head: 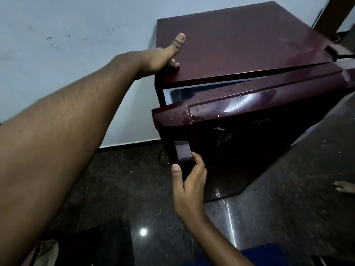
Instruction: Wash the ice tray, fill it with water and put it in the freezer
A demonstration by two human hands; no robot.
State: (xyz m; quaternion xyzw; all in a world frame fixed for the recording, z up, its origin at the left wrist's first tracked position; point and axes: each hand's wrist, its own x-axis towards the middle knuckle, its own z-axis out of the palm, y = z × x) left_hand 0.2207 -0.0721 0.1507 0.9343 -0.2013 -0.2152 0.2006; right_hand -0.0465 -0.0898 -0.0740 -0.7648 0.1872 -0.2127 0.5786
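- The right hand (189,186) is at the left edge of the refrigerator door (249,135), just below the pale rectangular handle plate (182,151). Its grip is half closed: the fingertips (197,158) curl onto the door edge under the plate and the thumb (175,169) stands apart on the near side. I cannot tell if the grip really presses the edge.
- The left hand (163,54) lies on the top of the refrigerator (240,43), at the near left corner. Its grip is spread: the thumb points up over the top panel and the fingers bend over the corner. It holds nothing.
- The door is a little open. Between the door and the cabinet there is a narrow gap (192,92) with a white inner rim and a dark inside.
- Water drops (184,117) sit on the maroon upper edge of the door.
- The ice tray is not visible in the head view; neither hand carries it.
- Left of the refrigerator is a pale wall (67,35) with some dark marks.
- Below the refrigerator is a dark speckled floor (119,179), with one bright light reflection (143,231) on it.
- Right of the door, a bare foot (344,187) is on the floor at the frame edge.
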